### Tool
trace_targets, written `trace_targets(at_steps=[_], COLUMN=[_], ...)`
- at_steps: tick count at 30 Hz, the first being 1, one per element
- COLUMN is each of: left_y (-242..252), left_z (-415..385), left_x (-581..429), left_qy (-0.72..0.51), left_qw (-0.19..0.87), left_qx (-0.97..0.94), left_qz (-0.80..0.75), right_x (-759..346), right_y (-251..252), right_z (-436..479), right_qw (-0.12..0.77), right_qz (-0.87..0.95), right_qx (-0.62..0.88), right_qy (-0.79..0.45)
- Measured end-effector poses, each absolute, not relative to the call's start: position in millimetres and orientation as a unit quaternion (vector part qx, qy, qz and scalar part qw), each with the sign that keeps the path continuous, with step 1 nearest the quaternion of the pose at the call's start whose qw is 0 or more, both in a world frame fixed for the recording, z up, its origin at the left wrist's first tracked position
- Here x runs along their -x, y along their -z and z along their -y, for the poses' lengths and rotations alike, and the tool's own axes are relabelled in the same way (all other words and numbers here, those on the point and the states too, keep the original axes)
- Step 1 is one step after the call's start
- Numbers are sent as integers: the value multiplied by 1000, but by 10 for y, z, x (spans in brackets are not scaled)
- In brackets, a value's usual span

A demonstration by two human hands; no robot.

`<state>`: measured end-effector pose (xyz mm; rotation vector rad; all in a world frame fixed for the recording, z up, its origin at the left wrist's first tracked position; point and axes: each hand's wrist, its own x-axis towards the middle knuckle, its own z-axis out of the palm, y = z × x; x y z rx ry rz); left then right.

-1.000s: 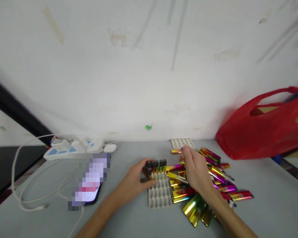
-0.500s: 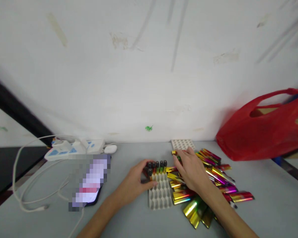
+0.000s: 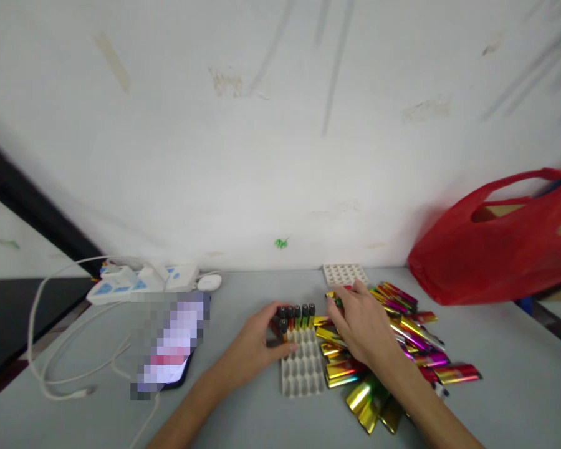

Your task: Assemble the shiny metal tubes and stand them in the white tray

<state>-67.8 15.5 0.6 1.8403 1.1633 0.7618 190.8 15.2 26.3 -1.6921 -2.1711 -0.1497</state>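
Observation:
My left hand [image 3: 255,342] rests against the left side of a white slotted tray [image 3: 303,371] on the grey table. Several lighters [image 3: 298,315] stand upright in the tray's far row. My right hand [image 3: 362,324] lies over a pile of shiny gold, red and magenta lighters [image 3: 393,349] just right of the tray. Its fingertips pinch one lighter [image 3: 333,297] at the pile's far left corner.
A second white slotted tray [image 3: 345,273] lies by the wall behind the pile. A red plastic bag [image 3: 495,249] sits at the right. A phone [image 3: 172,343], a white power strip [image 3: 143,280] and white cables [image 3: 56,349] lie at the left.
My right hand has dropped from above the pile down and slightly left onto the lighters near the tray. The left hand has stayed at the tray.

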Motion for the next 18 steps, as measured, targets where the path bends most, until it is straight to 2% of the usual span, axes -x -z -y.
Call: trace_targets(at_steps=[18], left_y=[12], left_z=[-153], left_x=[689], left_qy=[-303], left_qw=[399], left_qx=[-733], left_qz=[-459], right_x=[-1902], right_y=[-225], right_z=[-171], right_qw=[170], right_qz=[754], right_qx=[628], right_qy=[93])
